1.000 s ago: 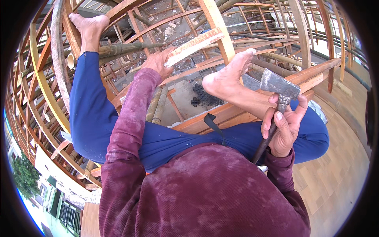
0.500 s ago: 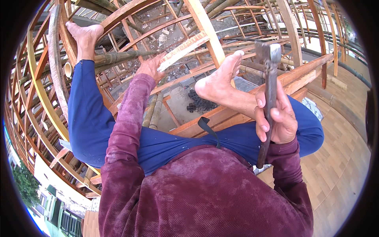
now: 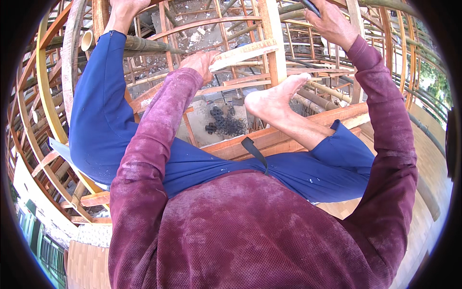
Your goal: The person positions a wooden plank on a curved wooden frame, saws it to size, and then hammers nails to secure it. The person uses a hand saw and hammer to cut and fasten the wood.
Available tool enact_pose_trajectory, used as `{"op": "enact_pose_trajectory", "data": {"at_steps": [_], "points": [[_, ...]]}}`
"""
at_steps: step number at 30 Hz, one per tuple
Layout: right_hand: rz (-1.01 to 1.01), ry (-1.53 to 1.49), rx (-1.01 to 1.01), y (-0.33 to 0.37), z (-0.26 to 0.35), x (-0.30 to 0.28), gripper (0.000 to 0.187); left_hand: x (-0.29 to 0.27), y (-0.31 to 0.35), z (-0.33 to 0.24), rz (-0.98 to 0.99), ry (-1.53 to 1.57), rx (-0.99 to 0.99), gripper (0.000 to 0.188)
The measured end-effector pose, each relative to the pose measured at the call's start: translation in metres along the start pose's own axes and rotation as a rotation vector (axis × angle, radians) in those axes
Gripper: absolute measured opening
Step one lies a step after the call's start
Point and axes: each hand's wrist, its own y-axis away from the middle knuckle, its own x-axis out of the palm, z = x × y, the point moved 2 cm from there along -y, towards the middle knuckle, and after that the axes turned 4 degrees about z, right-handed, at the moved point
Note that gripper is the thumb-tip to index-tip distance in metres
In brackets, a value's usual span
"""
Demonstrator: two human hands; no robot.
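My left hand [image 3: 199, 65] is closed round the near end of a short, pale, rough-edged piece of wood [image 3: 245, 54]. Its far end meets an upright wooden post [image 3: 272, 24]. At the upper right, my right hand [image 3: 333, 25] is raised and gripping a hammer [image 3: 312, 6]. Only a bit of the dark handle shows; the hammer's head is beyond the top edge. My bare right foot [image 3: 276, 98] lies close to the foot of the post.
A thick wooden beam [image 3: 260, 142] runs beneath my bent right leg. Bamboo poles [image 3: 149, 45] and curved timber frames [image 3: 45, 103] surround me, with rubble-strewn ground below. A saw-like metal blade [image 3: 61, 148] juts out beside my left knee. Wood-patterned flooring [image 3: 423, 159] lies to the right.
My right hand has swung the hammer up and away from my right knee to the top of the view. My left hand keeps its hold on the wood; the view has shifted a little.
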Motion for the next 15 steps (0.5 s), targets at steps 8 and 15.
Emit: {"op": "enact_pose_trajectory", "data": {"at_steps": [8,15], "points": [[0.397,0.217,-0.291,-0.011,-0.005,-0.004,0.069,0.013,-0.001,0.006,0.055,-0.048,-0.037,0.069],[0.341,0.144,0.101,-0.023,0.004,0.025,0.062,0.02,-0.005,0.015,0.005,-0.039,0.001,0.066]]}}
